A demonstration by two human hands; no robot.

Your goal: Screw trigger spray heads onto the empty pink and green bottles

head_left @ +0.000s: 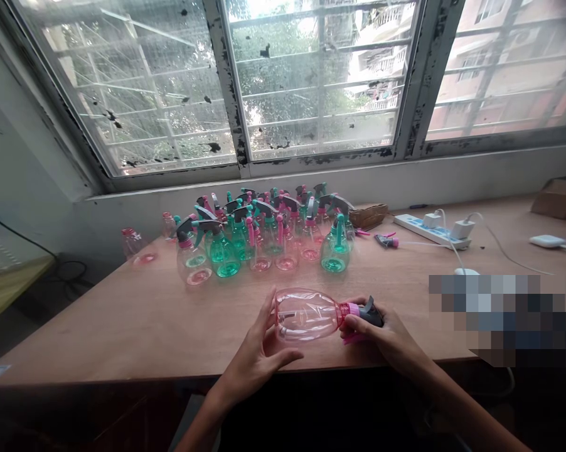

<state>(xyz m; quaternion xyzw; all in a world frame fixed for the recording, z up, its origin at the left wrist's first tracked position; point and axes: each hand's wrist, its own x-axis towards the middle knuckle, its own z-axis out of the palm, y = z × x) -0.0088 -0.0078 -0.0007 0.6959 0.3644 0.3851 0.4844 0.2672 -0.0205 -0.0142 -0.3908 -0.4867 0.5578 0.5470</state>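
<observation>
A clear pink spray bottle [306, 314] lies on its side just above the front of the wooden table [123, 314], held between both hands. My left hand [257, 358] cups the bottle's base, fingers curled round it. My right hand [381, 336] grips the pink collar and grey trigger head [370, 311] at the bottle's neck, fingers closed round it.
Several pink and green spray bottles [264, 232] stand grouped near the window wall. A capless pink bottle [132, 245] stands at the left. A power strip [431, 229] with chargers and cables, a small brown box [368, 215] and a loose trigger head [385, 240] lie to the right.
</observation>
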